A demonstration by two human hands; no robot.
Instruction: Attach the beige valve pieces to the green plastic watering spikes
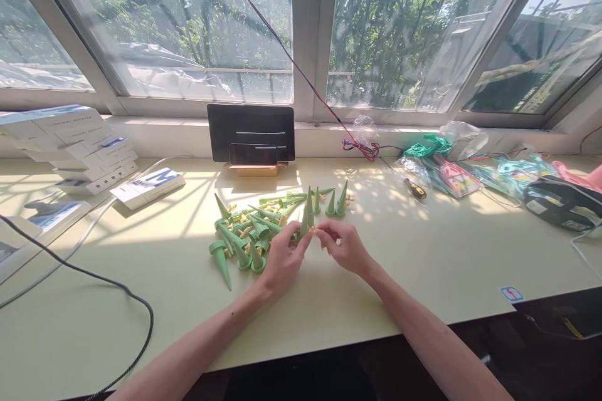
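Note:
My left hand [285, 257] is closed around a green plastic watering spike [305, 220], its pointed tip facing up. At the spike's lower end my right hand [345, 247] pinches a small yellow valve piece [315, 231]; whether that piece is fixed to the spike cannot be made out. Left of my hands lies a loose pile of green spikes [235, 238], many with yellow pieces on them. Beyond my right hand a few more spikes [341, 200] stand point up on the table.
A tablet [251, 128] with a phone [254, 155] leans on a stand by the window. White boxes [70, 144] are stacked at the left, and a black cable [113, 282] loops nearby. At the right lie a screwdriver [414, 188], bagged items [454, 175] and a black device [564, 203].

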